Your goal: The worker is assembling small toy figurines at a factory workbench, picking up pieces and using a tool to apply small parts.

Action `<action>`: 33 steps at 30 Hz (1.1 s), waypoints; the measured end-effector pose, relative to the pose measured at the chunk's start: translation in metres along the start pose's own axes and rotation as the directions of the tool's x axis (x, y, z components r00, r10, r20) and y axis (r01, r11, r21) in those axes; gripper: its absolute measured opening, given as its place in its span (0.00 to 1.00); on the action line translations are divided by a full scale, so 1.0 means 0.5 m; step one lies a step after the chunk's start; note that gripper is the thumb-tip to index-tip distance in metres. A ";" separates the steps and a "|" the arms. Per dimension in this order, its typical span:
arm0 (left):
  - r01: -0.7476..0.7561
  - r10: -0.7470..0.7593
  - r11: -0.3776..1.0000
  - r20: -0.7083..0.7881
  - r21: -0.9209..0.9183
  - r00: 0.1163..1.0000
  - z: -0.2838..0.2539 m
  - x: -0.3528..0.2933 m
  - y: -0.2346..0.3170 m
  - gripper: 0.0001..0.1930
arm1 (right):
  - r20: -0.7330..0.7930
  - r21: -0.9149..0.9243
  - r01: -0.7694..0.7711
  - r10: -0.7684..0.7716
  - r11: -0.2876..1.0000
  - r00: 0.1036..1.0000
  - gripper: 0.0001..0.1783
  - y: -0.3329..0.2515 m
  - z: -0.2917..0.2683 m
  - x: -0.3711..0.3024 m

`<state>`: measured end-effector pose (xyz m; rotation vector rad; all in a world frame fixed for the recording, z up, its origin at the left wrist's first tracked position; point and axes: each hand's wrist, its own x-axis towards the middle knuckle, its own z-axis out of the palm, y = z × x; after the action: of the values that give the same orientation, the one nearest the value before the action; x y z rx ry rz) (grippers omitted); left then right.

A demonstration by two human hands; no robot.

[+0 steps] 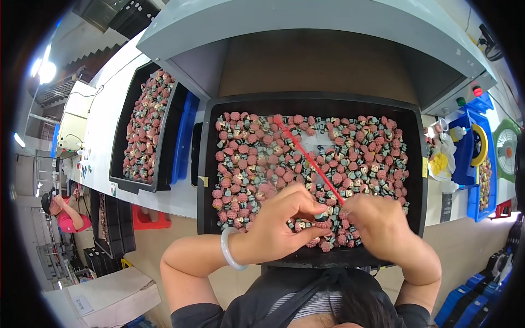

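Observation:
My left hand [270,224], a pale bangle on its wrist, pinches a small painted figurine [322,220] with bumpy pink hair between thumb and fingers. Close beside it, my right hand [383,227] is closed on a thin red stick [313,163], perhaps a brush handle. The stick slants up and left over the figurines; its lower end is hidden at the fingers, and the right fingertips are smeared by motion. Both hands are over the near part of a black tray [311,99] filled with many similar pink-haired figurines [377,145].
Another black tray [116,161] of figurines stands at left beside a blue bin [183,136]. A grey hood [317,15] arches over the far side. On the right are blue bins [465,158], a yellow ring [480,145] and a green fan [506,143]. A person [81,221] is far left.

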<state>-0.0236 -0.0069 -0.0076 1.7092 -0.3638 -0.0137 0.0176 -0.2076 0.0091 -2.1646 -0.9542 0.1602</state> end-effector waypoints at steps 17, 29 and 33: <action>-0.071 0.064 0.981 0.045 0.178 0.997 -0.001 -0.001 0.006 0.18 | 0.057 -0.128 0.068 -0.061 0.989 0.997 0.15 -0.016 0.012 0.002; -0.138 0.137 0.968 0.020 0.208 0.990 0.003 -0.001 0.005 0.18 | 0.043 -0.046 0.060 -0.058 0.997 0.997 0.14 -0.017 0.013 0.000; -0.127 0.125 0.966 0.026 0.224 0.992 0.006 -0.001 0.007 0.18 | 0.041 -0.096 0.040 -0.036 0.995 0.999 0.14 -0.020 0.015 -0.003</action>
<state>-0.0255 -0.0100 -0.0046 1.9074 -0.4977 0.1146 0.0079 -0.2000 0.0104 -2.2371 -1.0437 0.1415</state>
